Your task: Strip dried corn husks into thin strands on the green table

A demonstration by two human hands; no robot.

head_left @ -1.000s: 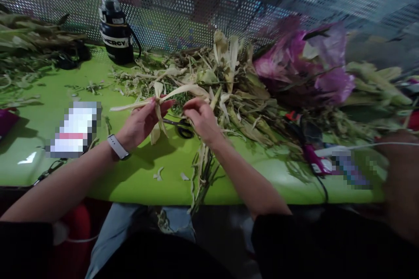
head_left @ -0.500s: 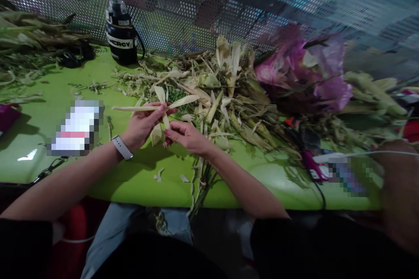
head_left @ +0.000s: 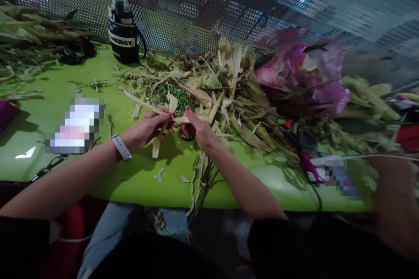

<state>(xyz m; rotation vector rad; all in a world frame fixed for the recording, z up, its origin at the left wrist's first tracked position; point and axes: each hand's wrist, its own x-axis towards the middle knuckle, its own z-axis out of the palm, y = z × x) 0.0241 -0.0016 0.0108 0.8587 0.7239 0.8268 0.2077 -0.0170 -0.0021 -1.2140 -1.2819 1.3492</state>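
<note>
My left hand (head_left: 149,127), with a pale watch strap on its wrist, is closed in a pinch on crossed strips of pale corn husk (head_left: 145,103). One long strip points up and left from the fingers, one short piece stands up above them, and another hangs down below. My right hand (head_left: 199,130) is closed beside it, its thumb pressed on a husk strip that runs rightward from the left fingers. A small dark thing shows under the right fingers; I cannot make out what it is. The crossing point is partly hidden by the left fingertips.
A heap of husks and dried stalks (head_left: 235,109) lies beyond my hands, with a pink plastic bag (head_left: 304,74) behind. A black bottle (head_left: 123,37) stands at the back. Phones (head_left: 77,124) lie left and right on the green tabletop (head_left: 131,183). Another person's arm (head_left: 397,196) is at the right.
My right hand has moved up and right, from a strip hanging below the crossing to one running rightward. The husk strips have turned, and the long left one now tilts upward.
</note>
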